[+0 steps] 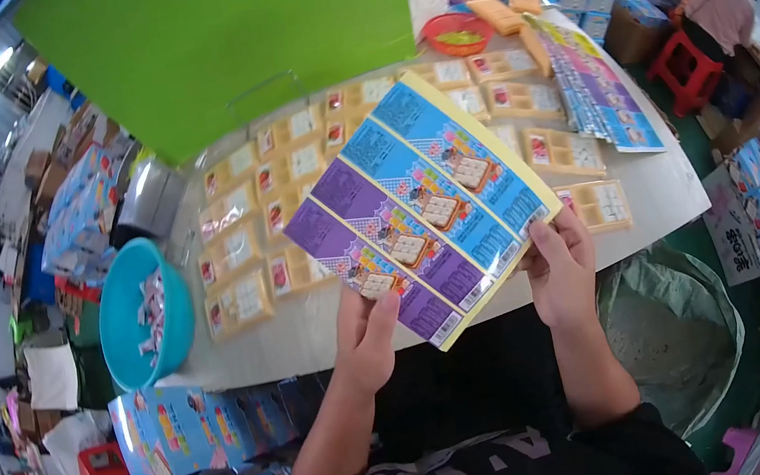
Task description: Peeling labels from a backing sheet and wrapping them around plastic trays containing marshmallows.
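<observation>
Viewing the head feed from my end, reading the clock from the middle of the printed sheet (420, 207). Both hands are clamping that one sheet, so it's hanging tilted above the bench (654, 196), partly hiding the trays behind it. Left hand (368, 338) is pinching the edge at 7 o'clock: thumb lying on the front, the other fingers hiding behind. Right hand (563, 267) is gripping the corner at 4 o'clock, thumb in front, other fingers curling round the back. Sheet is showing four panels, two purple toward 8, two blue toward 1, yellow border framing them.

Around it: yellow trays (238, 303) are lying in rows from 9 round to 3. Teal basin (121, 325) is sitting between 8 and 9, holding small wrapped packets. Red bowl (436, 38) is standing at 1. Fanned sheets (609, 95) are lying at 2. Green panel (224, 49) is standing between 10 and 11. Big open bag (674, 331) is gaping at 4, beyond the bench edge.
</observation>
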Available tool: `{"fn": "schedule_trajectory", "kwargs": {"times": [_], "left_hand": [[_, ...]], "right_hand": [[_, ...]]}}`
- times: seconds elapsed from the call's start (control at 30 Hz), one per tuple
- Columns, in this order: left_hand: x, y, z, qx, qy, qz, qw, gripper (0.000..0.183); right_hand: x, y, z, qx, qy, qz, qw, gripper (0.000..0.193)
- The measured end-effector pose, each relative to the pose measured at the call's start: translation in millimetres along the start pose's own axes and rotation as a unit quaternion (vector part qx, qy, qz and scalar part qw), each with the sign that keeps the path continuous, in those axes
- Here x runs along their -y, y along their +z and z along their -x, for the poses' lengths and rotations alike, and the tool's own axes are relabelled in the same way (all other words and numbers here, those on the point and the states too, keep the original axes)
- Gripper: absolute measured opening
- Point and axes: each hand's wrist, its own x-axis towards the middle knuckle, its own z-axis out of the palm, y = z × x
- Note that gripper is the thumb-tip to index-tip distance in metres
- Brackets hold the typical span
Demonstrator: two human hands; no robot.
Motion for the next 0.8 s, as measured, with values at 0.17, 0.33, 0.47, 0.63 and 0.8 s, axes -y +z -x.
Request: {"fn": "schedule_trajectory", "kwargs": {"times": [0.17,0.33,0.47,0.63,0.8], "left_hand": [[-11,-33,11,-0.029,0.034,-0.072,0.996,0.044],[-23,-42,33,-0.09,-0.004,-0.123,0.988,0.033],[-44,-52,42,-0.031,0.022,-0.294,0.955,0.029],[-35,-86,52,0.111,0.043,-0.327,0.938,0.018],[-48,-85,62,0.205,-0.034,-0.368,0.906,0.031]], "right_hand": [[-14,18,11,0.05,-0.037,0.165,0.984,0.035],[-10,20,16,0.106,-0.002,0.255,0.961,0.042],[-20,33,13,0.154,-0.035,0.275,0.948,0.049],[-5,39,5,0.133,-0.146,0.503,0.841,0.059],[7,80,21,0.243,-0.205,0.635,0.704,0.047]]}}
